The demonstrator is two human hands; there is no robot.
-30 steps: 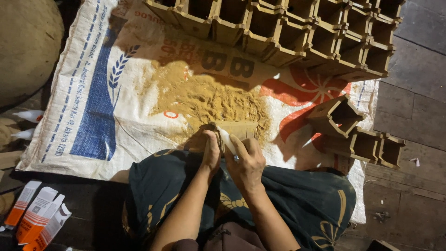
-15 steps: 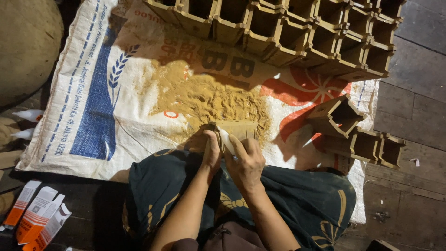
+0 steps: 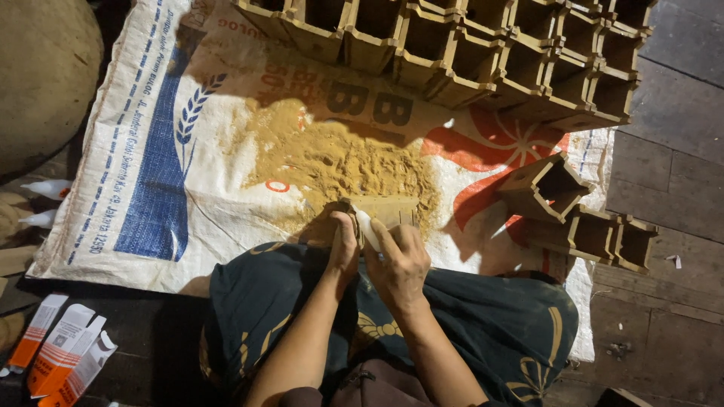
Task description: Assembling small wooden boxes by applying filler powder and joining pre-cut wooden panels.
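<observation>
A small floor-level craft workshop is showing here: rows of open square wooden boxes (image 3: 483, 53) are lying stacked on a printed woven plastic sack (image 3: 188, 173) spread over the dark plank floor (image 3: 671, 181), with a heap of tan sawdust (image 3: 339, 162) covering its middle

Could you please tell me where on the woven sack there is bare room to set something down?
Free: the blue-printed stretch of the sack, left of the sawdust pile. Crowded: the stacked wooden boxes along the top and three loose boxes at right.
</observation>
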